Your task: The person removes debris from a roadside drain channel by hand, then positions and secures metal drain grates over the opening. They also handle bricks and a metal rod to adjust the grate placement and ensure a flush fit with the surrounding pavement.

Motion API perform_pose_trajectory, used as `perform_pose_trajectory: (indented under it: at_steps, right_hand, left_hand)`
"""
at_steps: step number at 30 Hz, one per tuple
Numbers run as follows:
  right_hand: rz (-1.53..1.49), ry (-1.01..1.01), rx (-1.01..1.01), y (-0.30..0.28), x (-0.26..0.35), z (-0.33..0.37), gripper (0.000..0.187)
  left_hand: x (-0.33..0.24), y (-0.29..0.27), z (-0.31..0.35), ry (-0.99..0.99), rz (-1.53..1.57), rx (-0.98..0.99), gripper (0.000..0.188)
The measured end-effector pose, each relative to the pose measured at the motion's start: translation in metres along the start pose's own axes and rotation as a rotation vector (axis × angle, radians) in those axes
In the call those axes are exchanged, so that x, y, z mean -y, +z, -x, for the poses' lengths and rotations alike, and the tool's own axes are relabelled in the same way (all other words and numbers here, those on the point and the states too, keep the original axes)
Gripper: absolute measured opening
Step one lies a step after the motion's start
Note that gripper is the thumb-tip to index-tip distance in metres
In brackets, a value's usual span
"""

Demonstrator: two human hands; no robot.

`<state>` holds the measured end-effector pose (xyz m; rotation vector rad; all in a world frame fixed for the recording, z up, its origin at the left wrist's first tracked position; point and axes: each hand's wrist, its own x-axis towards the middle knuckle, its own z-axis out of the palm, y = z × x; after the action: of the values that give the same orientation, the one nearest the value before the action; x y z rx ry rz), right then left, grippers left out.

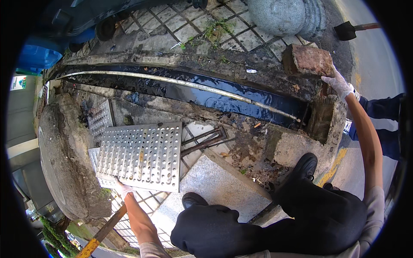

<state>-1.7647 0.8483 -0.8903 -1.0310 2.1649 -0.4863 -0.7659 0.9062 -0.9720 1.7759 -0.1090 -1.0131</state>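
Note:
In a white glove, my left hand (122,189) grips the lower edge of a studded, perforated metal drain cover (140,157). Its fingertips are partly lost against the plate. Other metal covers (101,121) lie partly underneath. My right hand (339,84), also gloved, is at the right end of a rough reddish stone block (310,60), fingers against its side and lower edge. Between my hands runs a narrow drain channel with dark, oily water (223,104). A long pale pole (193,85) lies lengthwise along it.
A wooden handle (102,232) passes by my left forearm. Beside the plate are a rusty metal frame (204,142) and a granite slab (215,185). Another person's dark-trousered legs (380,124) stand at right. Around the far side are a shovel (346,31), stone ball (277,16) and blue bin (39,56).

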Motion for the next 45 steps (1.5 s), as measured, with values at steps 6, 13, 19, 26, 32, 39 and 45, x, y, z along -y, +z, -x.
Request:
perform_pose_trajectory:
  at_steps: [6,13,19,26,32,39,45]
  right_hand:
    - [0.361,-0.009,-0.009,0.022,0.040,0.047,0.086]
    - [0.072,0.082,0.000,0.010,-0.015,0.037,0.083]
    - [0.022,0.053,-0.406,0.000,-0.062,-0.038,0.090]
    - [-0.442,0.050,-0.254,-0.034,-0.060,-0.108,0.084]
    - [-0.783,0.087,0.078,-0.042,-0.086,-0.144,0.078]
    - [-0.755,0.269,0.173,-0.041,-0.080,-0.156,0.089]
    - [-1.006,0.366,0.235,-0.039,-0.096,-0.168,0.085]
  left_hand:
    - [0.008,-0.058,-0.047,-0.069,-0.297,-0.166,0.043]
    - [-0.026,-0.012,-0.037,0.252,-0.577,-0.297,0.029]
    - [-0.089,0.219,0.000,0.521,-0.767,0.204,0.016]
    - [0.023,0.585,0.300,0.393,-1.180,1.087,0.032]
    - [0.179,0.692,0.439,0.205,-1.101,1.060,0.059]
    - [0.233,0.727,0.470,0.562,-1.183,0.848,0.081]
    - [0.275,0.724,0.445,0.579,-0.836,0.904,0.055]
